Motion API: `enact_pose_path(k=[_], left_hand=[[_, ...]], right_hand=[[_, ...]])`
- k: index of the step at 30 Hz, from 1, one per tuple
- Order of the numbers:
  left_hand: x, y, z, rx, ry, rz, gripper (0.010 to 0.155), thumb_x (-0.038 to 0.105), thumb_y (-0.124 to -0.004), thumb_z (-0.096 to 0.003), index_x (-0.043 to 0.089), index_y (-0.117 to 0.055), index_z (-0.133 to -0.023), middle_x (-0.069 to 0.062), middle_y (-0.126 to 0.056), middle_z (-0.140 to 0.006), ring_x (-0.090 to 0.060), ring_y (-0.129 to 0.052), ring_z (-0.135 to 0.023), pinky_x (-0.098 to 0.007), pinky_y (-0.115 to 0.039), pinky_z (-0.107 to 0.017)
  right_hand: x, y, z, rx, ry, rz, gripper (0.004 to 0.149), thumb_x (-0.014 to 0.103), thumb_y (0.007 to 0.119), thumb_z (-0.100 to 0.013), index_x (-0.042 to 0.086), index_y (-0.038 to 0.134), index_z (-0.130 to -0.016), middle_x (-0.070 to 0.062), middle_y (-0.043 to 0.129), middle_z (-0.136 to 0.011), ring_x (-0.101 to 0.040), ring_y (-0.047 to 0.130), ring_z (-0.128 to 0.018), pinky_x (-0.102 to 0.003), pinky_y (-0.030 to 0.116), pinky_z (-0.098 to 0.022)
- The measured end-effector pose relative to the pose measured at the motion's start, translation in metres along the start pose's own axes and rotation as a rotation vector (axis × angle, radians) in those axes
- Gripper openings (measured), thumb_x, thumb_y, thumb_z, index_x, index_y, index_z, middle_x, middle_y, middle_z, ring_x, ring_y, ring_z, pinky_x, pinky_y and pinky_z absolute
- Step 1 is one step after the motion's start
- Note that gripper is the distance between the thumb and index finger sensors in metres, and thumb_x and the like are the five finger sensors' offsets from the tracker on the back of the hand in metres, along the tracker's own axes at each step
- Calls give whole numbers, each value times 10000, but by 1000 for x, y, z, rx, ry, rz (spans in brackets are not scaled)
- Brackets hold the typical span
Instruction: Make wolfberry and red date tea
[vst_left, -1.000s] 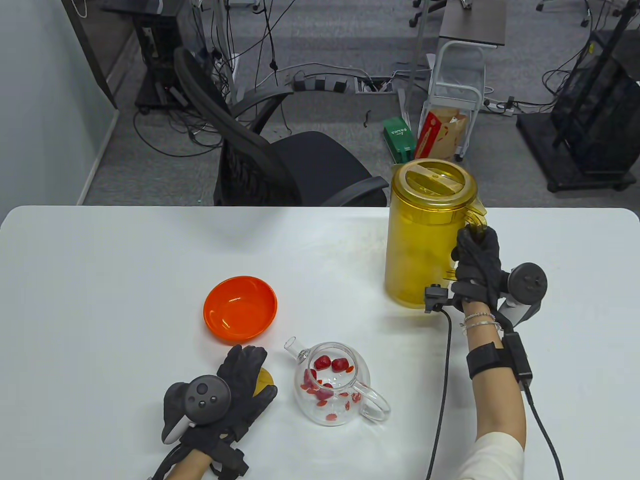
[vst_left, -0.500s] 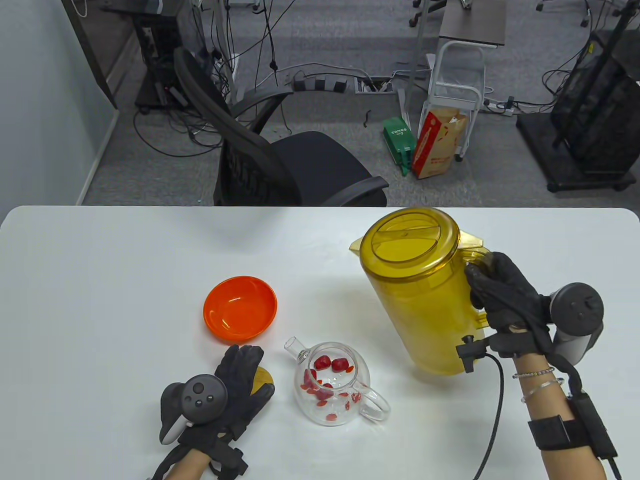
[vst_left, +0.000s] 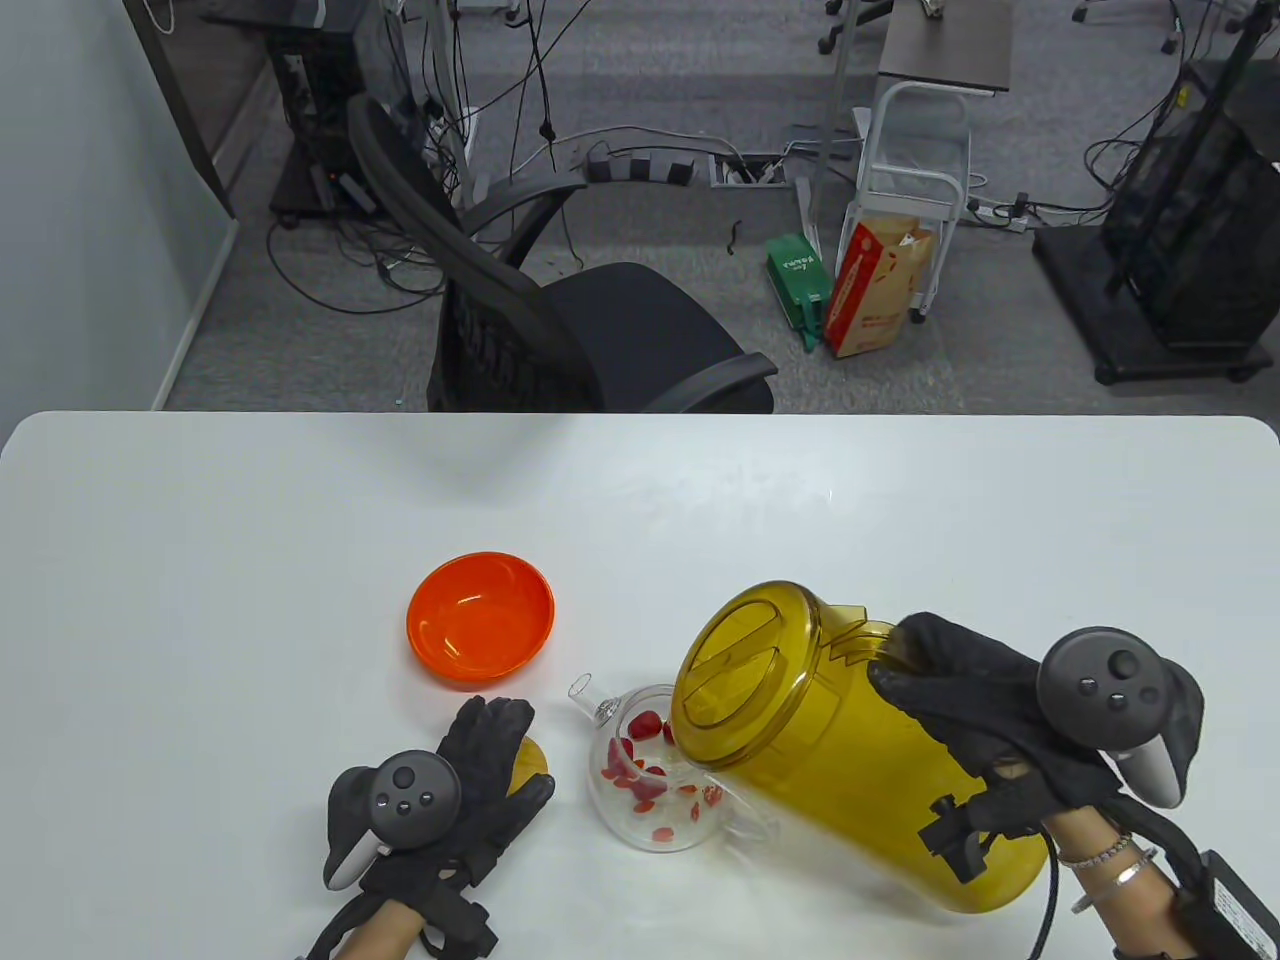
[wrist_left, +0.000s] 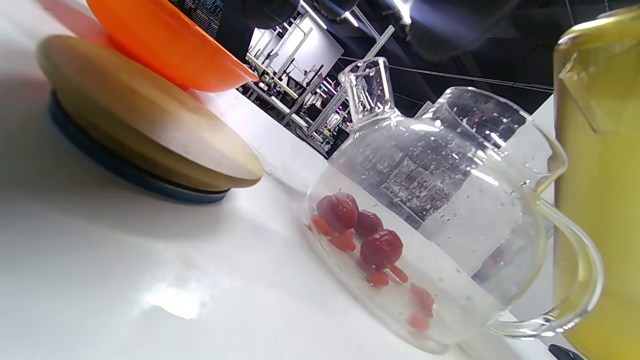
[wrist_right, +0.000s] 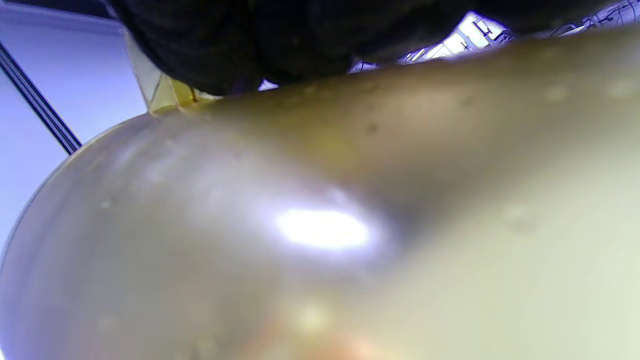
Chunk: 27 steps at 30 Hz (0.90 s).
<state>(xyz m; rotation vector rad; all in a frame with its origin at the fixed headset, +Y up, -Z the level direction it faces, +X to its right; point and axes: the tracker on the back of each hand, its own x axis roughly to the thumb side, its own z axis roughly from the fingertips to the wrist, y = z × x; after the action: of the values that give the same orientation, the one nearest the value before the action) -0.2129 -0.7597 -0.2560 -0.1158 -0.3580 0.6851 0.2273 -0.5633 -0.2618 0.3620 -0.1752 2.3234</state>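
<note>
A yellow translucent pitcher (vst_left: 840, 760) with its lid on is tipped to the left, its top over the open glass teapot (vst_left: 640, 790). My right hand (vst_left: 970, 710) grips the pitcher by its handle. The teapot holds red dates and wolfberries (wrist_left: 365, 240); its spout points to the upper left. The pitcher fills the right wrist view (wrist_right: 350, 240). My left hand (vst_left: 480, 780) rests flat on the table over the wooden teapot lid (vst_left: 528, 760), left of the teapot. The lid lies flat in the left wrist view (wrist_left: 140, 130).
An empty orange bowl (vst_left: 480, 618) sits behind the left hand. The white table (vst_left: 250, 560) runs to a far edge, with an office chair (vst_left: 540, 320) behind it.
My right hand has carried the pitcher from the back right of the table toward me and tipped it left over the teapot. My left hand has stayed on the lid.
</note>
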Motion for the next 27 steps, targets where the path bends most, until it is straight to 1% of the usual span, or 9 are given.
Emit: enact_pose_path(k=[14,27], left_hand=[[0,-1,0,-8,2,-7,732,518,-668,-595,132,-353,-1132,-232,-416,-1205,-482,-301,-1108,-626,-358,-735],[1,-3,-1,-27,5,-9,732,517,-667,-596,134,-350,-1133,-231,-409,-1207,-479,-292,-1109,-627,-343,-734]], right_hand=[[27,11,-16,100,8,191,360,424,883,-510,120,879,-703,-71,910,-451,-178,887,-196,-420,813,-208],[40,13,-23,137,12,265,361,414,885,-511,108,881,-703,-84,912,-450,-191,891,-197,-433,812,-208]])
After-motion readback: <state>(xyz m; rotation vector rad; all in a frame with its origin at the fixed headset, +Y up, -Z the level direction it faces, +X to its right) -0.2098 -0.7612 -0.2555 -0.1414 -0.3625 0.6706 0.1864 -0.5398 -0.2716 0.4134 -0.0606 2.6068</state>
